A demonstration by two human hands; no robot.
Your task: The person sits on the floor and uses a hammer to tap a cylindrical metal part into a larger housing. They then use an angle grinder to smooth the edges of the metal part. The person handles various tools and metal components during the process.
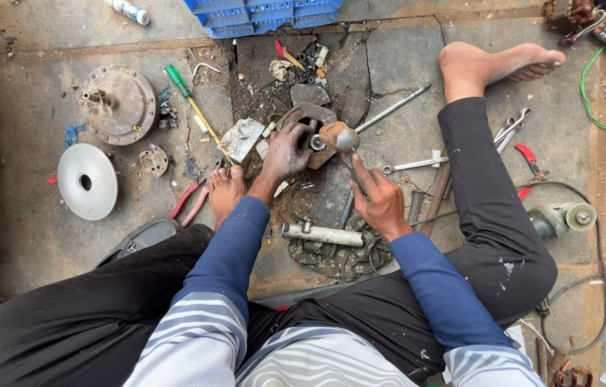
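Left hand (pixel 285 152) clenched on one rusty metal part (pixel 308 118). Right hand (pixel 382 201) grasps one hammer (pixel 340 138). Floor (pixel 30 236): two round discs, one green screwdriver (pixel 189 100).

Floor repair workshop, scattered screwdriver (pixel 189 102), pliers (pixel 189 198), motor parts (pixel 118 104)

I see a cracked stone floor (pixel 396 50), dusty and brown under flat daylight. A blue plastic crate (pixel 263 14) sits at the top edge.
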